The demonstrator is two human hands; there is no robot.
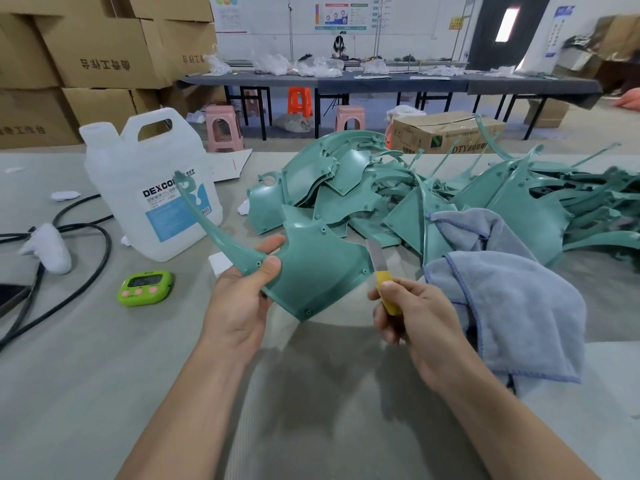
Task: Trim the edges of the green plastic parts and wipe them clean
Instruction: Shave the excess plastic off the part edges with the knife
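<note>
Above the near part of the grey table point(86, 375), a green plastic part point(318, 271) is held up clear of the surface in the left hand point(239, 306). The part is a broad, fan-shaped panel with small screw bosses along its rim, and a long thin curved arm is seen rising from its left corner towards the upper left. It is pinched at that corner: the thumb is pressed on the near face, and the fingers are curled behind, with one fingertip showing above the edge. The panel is thus spread to the right of the left hand, between the two hands.

A utility knife point(381, 271) with a yellow handle is gripped in the right hand point(412, 317), the fingers being closed round the handle. The blade is extended and pointed upward, just beside the panel's right edge; whether it touches the edge cannot be told.

To the right of the right hand a blue-grey cloth point(512, 299) is draped partly over the table and partly against a pile of green parts point(381, 192), which is heaped behind the held part. To the left a white plastic jug point(149, 188) is stood upright, with a green timer point(145, 287) near it and black cables point(86, 244) laid further left. Cardboard boxes point(97, 46) are stacked beyond the table.
</note>
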